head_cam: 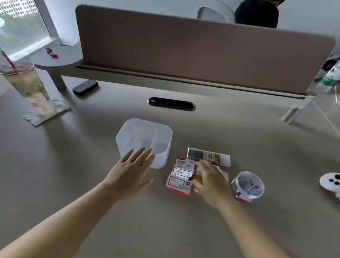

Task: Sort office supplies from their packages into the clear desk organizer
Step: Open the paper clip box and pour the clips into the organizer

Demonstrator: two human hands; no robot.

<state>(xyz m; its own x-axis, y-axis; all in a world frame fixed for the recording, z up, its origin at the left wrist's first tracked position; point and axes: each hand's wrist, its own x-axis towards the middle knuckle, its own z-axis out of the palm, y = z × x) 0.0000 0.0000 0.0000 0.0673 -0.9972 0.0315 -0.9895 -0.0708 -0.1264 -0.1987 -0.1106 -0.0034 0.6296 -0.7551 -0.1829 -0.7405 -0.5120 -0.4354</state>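
Bare tabletop [158, 218] lies wide open on the near side. Ahead, the organizer [144, 141] stands just beside a cluster of boxes [180, 176], with a round tub [248, 185] to their right. A cup [27, 86] stands far left; the divider [200, 52] walls off the back.

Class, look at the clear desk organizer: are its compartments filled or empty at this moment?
Empty, as far as shows. The clear desk organizer stands upright with only its bare dividers visible; the left hand covers part of its near wall.
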